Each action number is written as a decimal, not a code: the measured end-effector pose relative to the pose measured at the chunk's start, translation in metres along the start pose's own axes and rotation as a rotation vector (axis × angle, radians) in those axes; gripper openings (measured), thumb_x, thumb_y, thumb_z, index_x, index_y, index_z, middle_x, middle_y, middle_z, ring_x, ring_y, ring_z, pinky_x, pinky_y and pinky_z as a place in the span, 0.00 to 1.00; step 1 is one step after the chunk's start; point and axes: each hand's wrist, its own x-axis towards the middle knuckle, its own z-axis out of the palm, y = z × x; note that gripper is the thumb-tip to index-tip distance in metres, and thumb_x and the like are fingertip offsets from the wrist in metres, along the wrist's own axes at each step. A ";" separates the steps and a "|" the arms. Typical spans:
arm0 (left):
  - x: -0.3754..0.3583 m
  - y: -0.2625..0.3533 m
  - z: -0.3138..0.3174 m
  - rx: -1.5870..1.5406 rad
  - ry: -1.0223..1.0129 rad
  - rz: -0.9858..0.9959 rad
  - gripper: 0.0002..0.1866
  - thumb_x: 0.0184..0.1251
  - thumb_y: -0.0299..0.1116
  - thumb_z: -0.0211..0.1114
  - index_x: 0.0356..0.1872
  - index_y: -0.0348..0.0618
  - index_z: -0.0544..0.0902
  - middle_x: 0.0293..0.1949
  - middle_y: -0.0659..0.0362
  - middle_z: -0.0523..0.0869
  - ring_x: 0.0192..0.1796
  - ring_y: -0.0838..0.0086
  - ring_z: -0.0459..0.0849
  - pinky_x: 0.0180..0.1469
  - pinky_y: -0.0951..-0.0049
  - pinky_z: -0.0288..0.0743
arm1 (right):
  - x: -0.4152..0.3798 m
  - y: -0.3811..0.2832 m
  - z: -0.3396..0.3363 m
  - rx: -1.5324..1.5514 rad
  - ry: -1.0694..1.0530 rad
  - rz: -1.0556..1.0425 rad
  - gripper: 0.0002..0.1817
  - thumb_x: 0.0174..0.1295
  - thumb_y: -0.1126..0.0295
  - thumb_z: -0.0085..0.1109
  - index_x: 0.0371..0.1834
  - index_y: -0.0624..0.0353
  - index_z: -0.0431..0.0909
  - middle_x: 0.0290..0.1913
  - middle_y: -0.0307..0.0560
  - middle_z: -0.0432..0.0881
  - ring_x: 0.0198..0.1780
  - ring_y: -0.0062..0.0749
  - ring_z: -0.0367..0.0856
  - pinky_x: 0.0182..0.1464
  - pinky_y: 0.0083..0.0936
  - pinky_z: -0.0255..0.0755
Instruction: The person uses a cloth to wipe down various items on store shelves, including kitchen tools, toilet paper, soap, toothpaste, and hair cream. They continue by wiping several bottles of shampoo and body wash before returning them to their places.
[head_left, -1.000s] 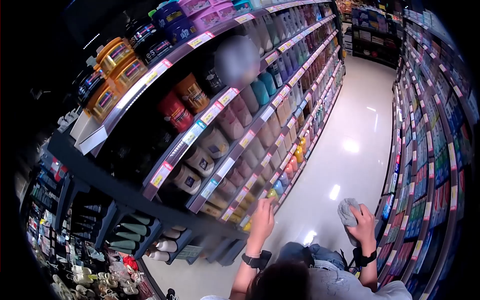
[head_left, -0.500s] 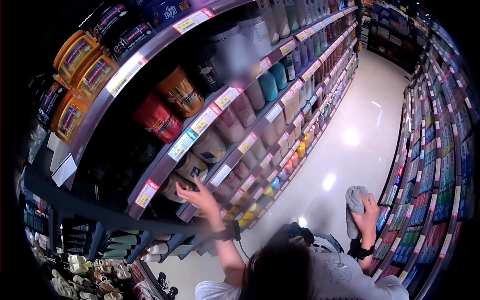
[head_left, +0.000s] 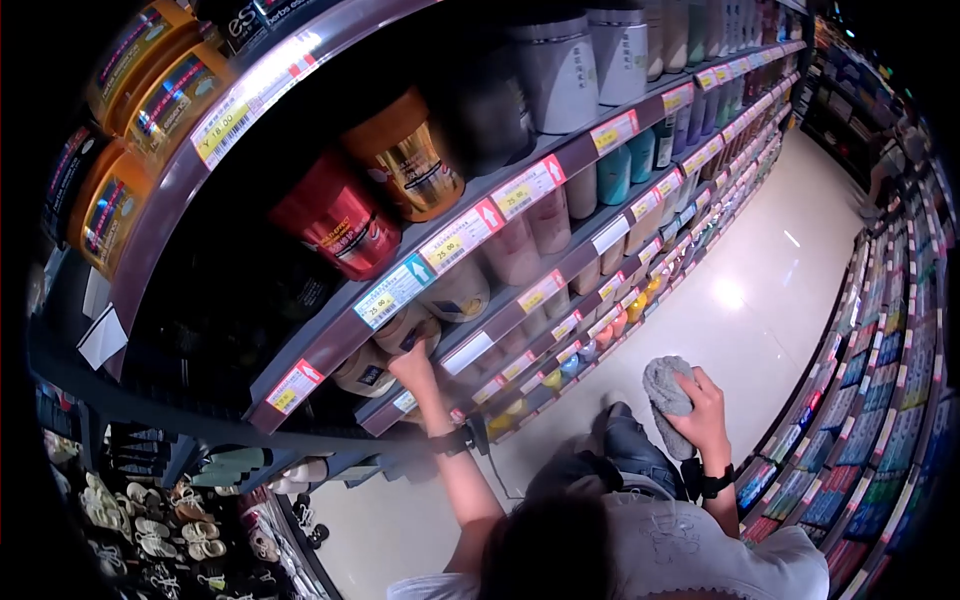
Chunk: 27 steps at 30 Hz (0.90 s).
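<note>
My left hand (head_left: 413, 372) is at the lower shelf on the left, against the pale jars. One pale jar (head_left: 408, 332) with a dark label stands just above it, and another pale jar (head_left: 362, 373) sits to its left. The fingertips are hidden among the jars, so whether they grip one cannot be told. Over the aisle floor, my right hand (head_left: 703, 412) is closed around a folded grey cloth (head_left: 667, 385), whose lower end hangs beneath the palm. Both wrists wear a black band.
A red jar (head_left: 340, 225) and an orange jar (head_left: 405, 155) stand on the shelf above. Its price-label edge (head_left: 450, 245) juts out over the left hand. Another product shelf (head_left: 850, 400) lines the right side. Shoes (head_left: 150, 525) are displayed at lower left.
My left hand has gone from spread fingers in front of the pale jars to contact among them. My right hand, with the grey cloth, has shifted left. The view has moved closer to the shelf.
</note>
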 end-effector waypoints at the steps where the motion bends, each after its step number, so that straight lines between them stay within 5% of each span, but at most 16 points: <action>1: 0.001 -0.005 0.002 -0.030 0.011 0.058 0.25 0.45 0.33 0.80 0.37 0.20 0.81 0.37 0.48 0.87 0.37 0.68 0.83 0.45 0.67 0.76 | 0.015 -0.001 0.004 0.043 -0.054 -0.030 0.29 0.32 0.71 0.75 0.46 0.59 0.83 0.41 0.57 0.79 0.40 0.54 0.82 0.43 0.37 0.78; 3: 0.006 -0.002 0.002 -0.032 0.033 0.162 0.24 0.45 0.31 0.80 0.39 0.22 0.82 0.41 0.51 0.88 0.41 0.73 0.83 0.47 0.69 0.76 | 0.037 0.007 0.009 0.029 -0.091 -0.094 0.30 0.32 0.71 0.75 0.47 0.58 0.83 0.41 0.56 0.79 0.40 0.53 0.82 0.43 0.37 0.78; 6: -0.007 0.026 0.001 -0.135 -0.012 0.052 0.22 0.48 0.29 0.79 0.40 0.23 0.82 0.42 0.52 0.87 0.41 0.72 0.83 0.49 0.70 0.75 | 0.067 0.017 0.013 0.053 -0.140 -0.146 0.29 0.32 0.70 0.75 0.47 0.58 0.83 0.41 0.54 0.79 0.40 0.53 0.82 0.43 0.39 0.78; 11: 0.008 -0.021 0.007 -0.135 -0.073 0.073 0.43 0.44 0.27 0.81 0.62 0.28 0.67 0.60 0.45 0.74 0.59 0.64 0.74 0.64 0.66 0.66 | 0.117 0.033 0.024 0.102 -0.237 -0.230 0.29 0.32 0.69 0.75 0.46 0.58 0.83 0.41 0.53 0.80 0.41 0.53 0.82 0.43 0.39 0.78; 13: 0.009 -0.027 0.001 -0.095 -0.101 0.094 0.40 0.45 0.28 0.81 0.60 0.28 0.69 0.57 0.47 0.77 0.56 0.65 0.76 0.62 0.67 0.68 | 0.133 0.036 0.030 0.121 -0.231 -0.278 0.29 0.32 0.69 0.75 0.45 0.57 0.83 0.41 0.53 0.80 0.41 0.53 0.82 0.42 0.39 0.78; 16: 0.003 -0.009 -0.009 -0.113 -0.152 0.056 0.20 0.53 0.27 0.76 0.47 0.28 0.82 0.46 0.56 0.86 0.45 0.71 0.82 0.54 0.71 0.73 | 0.145 0.037 0.038 0.140 -0.206 -0.345 0.29 0.32 0.69 0.74 0.45 0.56 0.82 0.41 0.52 0.80 0.42 0.51 0.82 0.42 0.38 0.79; 20: 0.000 -0.010 -0.008 -0.203 -0.145 -0.029 0.23 0.56 0.29 0.75 0.51 0.28 0.81 0.50 0.55 0.86 0.48 0.70 0.82 0.57 0.70 0.73 | 0.156 0.051 0.043 0.109 -0.233 -0.353 0.29 0.33 0.70 0.70 0.48 0.52 0.82 0.42 0.50 0.80 0.41 0.49 0.82 0.40 0.37 0.79; 23: -0.005 0.009 -0.008 0.030 -0.081 -0.046 0.28 0.49 0.34 0.80 0.47 0.24 0.81 0.50 0.48 0.86 0.48 0.64 0.84 0.56 0.63 0.74 | 0.162 0.051 0.027 0.084 -0.230 -0.271 0.31 0.33 0.69 0.70 0.50 0.52 0.81 0.42 0.49 0.80 0.40 0.48 0.82 0.41 0.35 0.79; 24: -0.001 0.002 -0.008 0.165 -0.013 -0.038 0.26 0.48 0.36 0.81 0.42 0.23 0.83 0.43 0.47 0.88 0.45 0.63 0.85 0.55 0.62 0.74 | 0.162 0.058 0.020 0.071 -0.171 -0.260 0.30 0.35 0.68 0.70 0.50 0.51 0.82 0.42 0.48 0.79 0.41 0.48 0.82 0.40 0.36 0.79; 27: -0.002 0.003 -0.013 0.358 -0.045 -0.098 0.35 0.49 0.36 0.80 0.55 0.24 0.76 0.53 0.42 0.83 0.55 0.57 0.82 0.60 0.58 0.72 | 0.167 0.071 0.010 0.009 -0.122 -0.180 0.30 0.37 0.67 0.71 0.52 0.50 0.82 0.42 0.47 0.77 0.40 0.47 0.81 0.39 0.36 0.78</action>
